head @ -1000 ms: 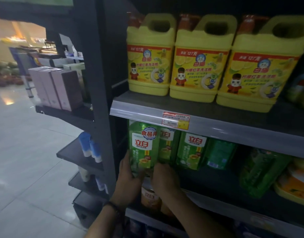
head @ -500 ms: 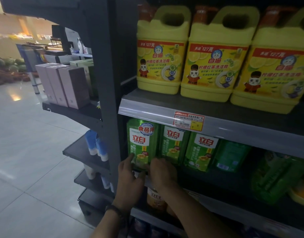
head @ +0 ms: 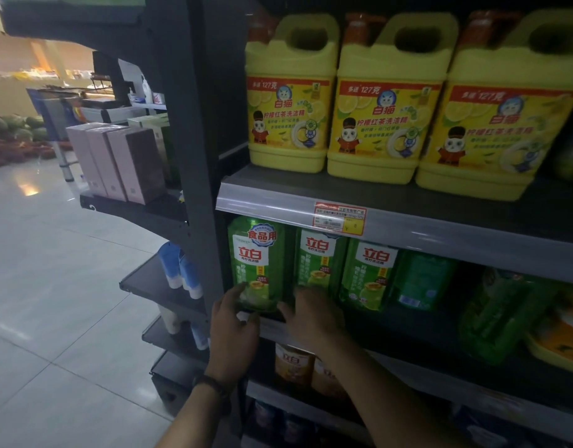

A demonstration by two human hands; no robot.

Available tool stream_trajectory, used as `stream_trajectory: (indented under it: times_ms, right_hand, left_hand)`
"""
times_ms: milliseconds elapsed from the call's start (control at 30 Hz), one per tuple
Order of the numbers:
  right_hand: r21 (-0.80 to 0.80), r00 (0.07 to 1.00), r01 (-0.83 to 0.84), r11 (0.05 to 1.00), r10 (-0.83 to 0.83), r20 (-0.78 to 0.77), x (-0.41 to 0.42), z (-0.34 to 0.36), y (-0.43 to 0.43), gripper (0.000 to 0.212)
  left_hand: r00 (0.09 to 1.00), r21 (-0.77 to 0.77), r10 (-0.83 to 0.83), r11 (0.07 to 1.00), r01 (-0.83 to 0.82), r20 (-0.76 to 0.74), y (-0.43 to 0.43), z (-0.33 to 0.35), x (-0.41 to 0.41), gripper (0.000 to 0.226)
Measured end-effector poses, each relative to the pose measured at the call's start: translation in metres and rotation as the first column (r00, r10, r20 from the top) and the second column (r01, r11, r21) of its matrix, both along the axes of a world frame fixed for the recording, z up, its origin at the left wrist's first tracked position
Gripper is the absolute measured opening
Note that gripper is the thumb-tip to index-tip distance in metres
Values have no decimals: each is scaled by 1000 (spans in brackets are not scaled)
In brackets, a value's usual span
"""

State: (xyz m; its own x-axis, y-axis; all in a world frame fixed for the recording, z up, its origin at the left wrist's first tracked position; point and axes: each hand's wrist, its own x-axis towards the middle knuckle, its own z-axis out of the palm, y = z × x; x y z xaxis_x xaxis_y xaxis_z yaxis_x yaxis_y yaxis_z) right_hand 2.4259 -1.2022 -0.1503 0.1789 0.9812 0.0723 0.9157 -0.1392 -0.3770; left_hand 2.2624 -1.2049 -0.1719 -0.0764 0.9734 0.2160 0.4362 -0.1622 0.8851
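Observation:
A green detergent bottle (head: 259, 263) with a white and red label stands upright at the left end of the middle shelf (head: 440, 337). My left hand (head: 233, 331) holds its lower left corner, fingers on the side and front, thumb at the base. The fingertips of my right hand (head: 314, 318) touch the bottle's lower right corner, and this hand hides the foot of the second green bottle (head: 320, 260). A third green bottle (head: 369, 273) stands beside that one.
Three yellow jugs (head: 382, 101) fill the shelf above, with a price tag (head: 340, 218) on its rail. Green refill pouches (head: 505, 312) lie to the right. Orange bottles (head: 294, 363) stand on the shelf below. Pink boxes (head: 117, 160) and blue tubes (head: 178, 266) sit on the end shelves left of the upright post (head: 197, 156).
Both hands have slid down from the sides of the leftmost green bottle to its base. The bottle stays upright at the left end of the shelf.

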Motion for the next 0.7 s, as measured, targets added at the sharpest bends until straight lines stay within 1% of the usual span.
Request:
stream_trajectory:
  times_ms: [67, 133, 233, 333, 367, 433, 500, 567, 667, 700]
  right_hand:
    - [28, 998, 39, 999, -38, -48, 21, 0, -21, 45]
    - [50, 994, 88, 995, -85, -67, 45, -2, -47, 50]
    - [92, 981, 185, 979, -177, -83, 86, -5, -87, 52]
    - [136, 942, 327, 935, -312, -123, 131, -12, -124, 48]
    - [157, 923, 374, 914, -351, -155, 146, -12, -136, 47]
    - [215, 874, 471, 855, -420, -244, 175, -13, -158, 42]
    - [260, 830, 539, 801, -454, -323, 204, -15, -175, 34]
    - [274, 794, 586, 762, -472, -384, 230, -20, -188, 29]
    - [315, 763, 625, 714, -471, -443, 260, -22, -200, 39]
    - [304, 749, 640, 706, -486, -450, 265, -19, -201, 44]
  left_hand:
    - [999, 45, -39, 998, 40, -21, -10, 3, 12, 53]
    - [979, 102, -168, 978, 179, -113, -21, 4, 32, 47]
    - [900, 158, -374, 898, 412, -223, -36, 9, 72, 44]
    - [834, 178, -483, 826, 535, -268, -47, 9, 118, 37]
    - [812, 164, -515, 807, 567, -273, -51, 9, 135, 36]
    - [770, 141, -592, 764, 630, -237, -63, 10, 166, 37]
    - [730, 126, -656, 721, 681, -189, -72, 13, 196, 40]
    - [710, 151, -677, 695, 703, -194, -77, 16, 223, 41]
    - [705, 134, -684, 693, 708, -189, -73, 23, 260, 46]
    - [703, 122, -685, 694, 709, -192, -73, 26, 271, 48]
